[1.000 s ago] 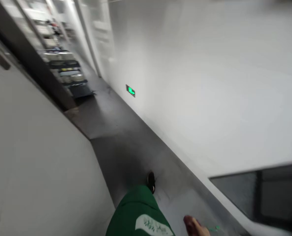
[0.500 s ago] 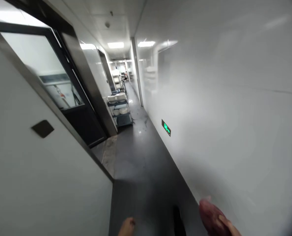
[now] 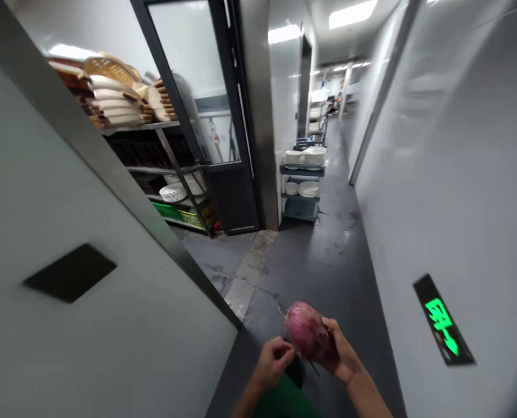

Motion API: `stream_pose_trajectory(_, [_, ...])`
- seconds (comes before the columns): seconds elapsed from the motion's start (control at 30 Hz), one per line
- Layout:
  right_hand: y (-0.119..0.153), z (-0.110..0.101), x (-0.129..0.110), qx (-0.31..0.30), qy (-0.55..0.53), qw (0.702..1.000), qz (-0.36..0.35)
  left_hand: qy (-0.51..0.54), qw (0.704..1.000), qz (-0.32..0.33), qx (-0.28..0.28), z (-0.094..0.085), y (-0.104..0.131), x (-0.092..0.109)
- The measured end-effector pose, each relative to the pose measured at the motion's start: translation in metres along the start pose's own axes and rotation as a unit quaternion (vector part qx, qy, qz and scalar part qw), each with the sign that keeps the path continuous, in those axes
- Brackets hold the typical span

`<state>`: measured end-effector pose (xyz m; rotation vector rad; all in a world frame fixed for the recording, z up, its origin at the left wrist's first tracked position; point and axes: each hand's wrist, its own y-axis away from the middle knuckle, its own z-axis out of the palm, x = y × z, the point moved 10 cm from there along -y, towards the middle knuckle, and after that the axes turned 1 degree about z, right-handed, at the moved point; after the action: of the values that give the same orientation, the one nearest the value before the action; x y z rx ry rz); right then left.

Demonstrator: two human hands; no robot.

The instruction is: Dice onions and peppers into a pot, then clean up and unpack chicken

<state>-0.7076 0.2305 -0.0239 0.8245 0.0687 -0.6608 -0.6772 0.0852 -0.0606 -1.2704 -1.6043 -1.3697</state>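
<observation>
- Our R grip clasps purple bulb, now nearer mid-view.
- Our L grip, curled, now just beside it; can't tell if pinching.
- So prob. two-handed handling.

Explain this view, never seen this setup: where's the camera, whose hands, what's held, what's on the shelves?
There is no machine here. A camera worn on a person's head looks forward and down, and the bare hands below are the wearer's own. The right hand grips what looks like a red onion. The left hand is close beside it, fingers curled; whether it pinches anything is unclear. Ahead, a trolley in the corridor carries stacked white plates. To the left, a metal rack holds woven baskets up top and more white dishes lower down. A lit green sign is on the right wall.
</observation>
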Motion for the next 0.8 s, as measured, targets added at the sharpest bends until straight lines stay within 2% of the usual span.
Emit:
stream_pose_trajectory(0.17, [-0.14, 0.108, -0.085, -0.076, -0.051, 0.993, 0.08, -0.043, 0.997, 0.01, 0.056, -0.117, -0.137, 0.038])
stream_pose_trajectory(0.27, [-0.22, 0.161, -0.131, -0.078, -0.055, 0.989, 0.109, -0.078, 0.993, -0.024, 0.084, -0.187, -0.21, 0.048])
stream_pose_trajectory(0.37, [-0.319, 0.211, -0.175, -0.064, -0.024, 0.99, 0.125, -0.092, 0.982, -0.084, 0.139, -0.268, -0.277, 0.026])
stream_pose_trajectory(0.47, [-0.436, 0.274, -0.207, -0.072, 0.007, 0.985, 0.158, -0.106, 0.95, -0.146, 0.254, -0.366, -0.328, -0.015])
stream_pose_trajectory(0.53, [-0.516, 0.327, -0.215, -0.078, 0.029, 0.977, 0.197, -0.099, 0.913, -0.19, 0.346, -0.434, -0.345, -0.039])
stream_pose_trajectory(0.63, [-0.623, 0.425, -0.209, -0.103, 0.094, 0.954, 0.266, -0.071, 0.854, -0.241, 0.455, -0.524, -0.347, -0.06])
stream_pose_trajectory(0.7, [-0.682, 0.501, -0.191, -0.144, 0.137, 0.927, 0.319, -0.057, 0.812, -0.257, 0.52, -0.574, -0.338, -0.067])
stream_pose_trajectory(0.8, [-0.758, 0.616, -0.148, -0.201, 0.148, 0.888, 0.386, -0.035, 0.734, -0.275, 0.62, -0.64, -0.32, -0.088])
